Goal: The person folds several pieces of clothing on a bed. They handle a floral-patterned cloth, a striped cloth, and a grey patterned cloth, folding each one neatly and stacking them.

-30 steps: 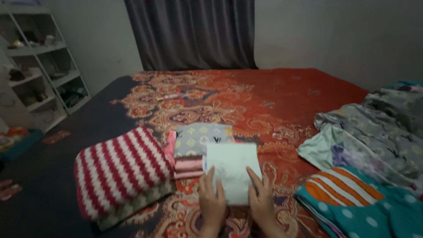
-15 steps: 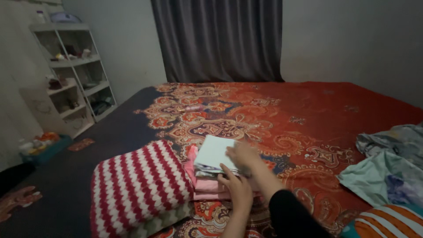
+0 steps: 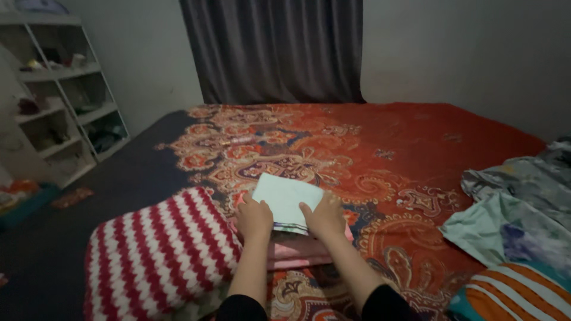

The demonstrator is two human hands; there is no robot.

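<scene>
Fingers of both hands lay flat and close together on a pale folded cloth [image 3: 285, 199], left hand [image 3: 254, 219] at its near-left corner, right hand [image 3: 324, 218] at its near-right edge. The cloth topped a pink folded pile [image 3: 300, 252], just beside a red-and-white striped blanket [image 3: 157, 252] on the patterned bedspread [image 3: 380, 154].

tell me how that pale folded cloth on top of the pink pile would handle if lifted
The pale folded cloth looks thin, so it is probably light and floppy, apt to unfold if lifted by one edge. Both the left hand and right hand press it, suggesting it may slide off the pink pile.
</scene>
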